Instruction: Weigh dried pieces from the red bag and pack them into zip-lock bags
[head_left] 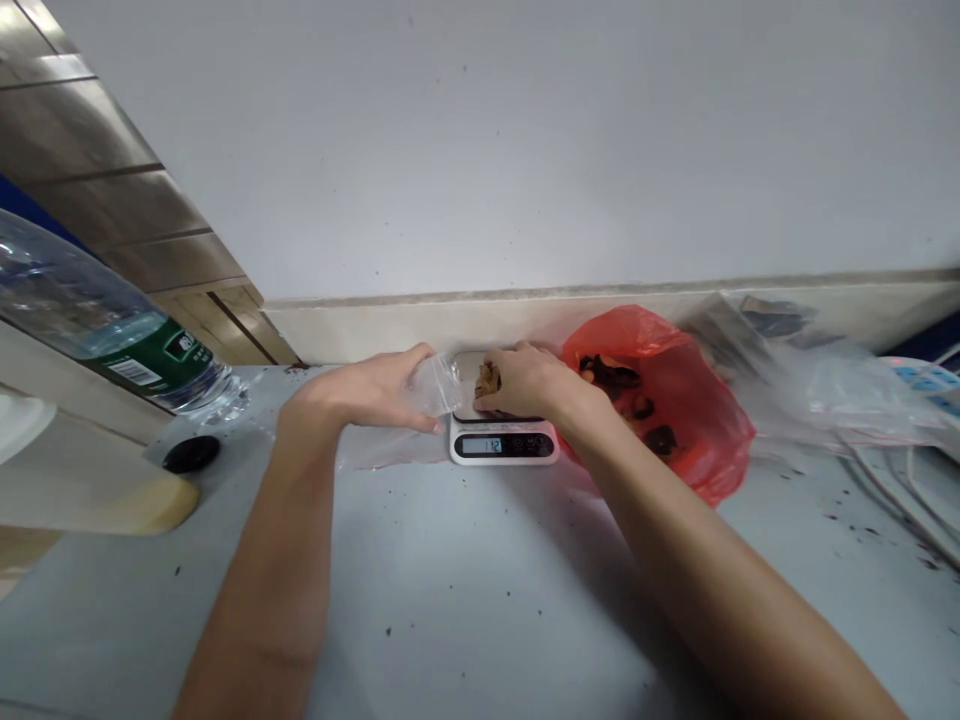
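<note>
A small white digital scale (505, 447) stands near the wall with its display lit. My left hand (379, 388) grips a small clear zip bag (437, 386) at the scale's left edge, the bag's mouth facing the platform. Over the scale's platform, my right hand (529, 380) is closed around brown dried pieces (487, 380); its fingers partly cover them. Just right of that hand lies an open red plastic bag (709, 420) with several dark dried pieces (611, 372) inside.
A large water bottle (161, 345) and a black oval object (192, 454) are at the left. Clear plastic bags (825, 390) lie at the right, near cables (892, 490) and a device with blue buttons (926, 378). Dark crumbs dot the grey tabletop (450, 600); a white wall rises behind.
</note>
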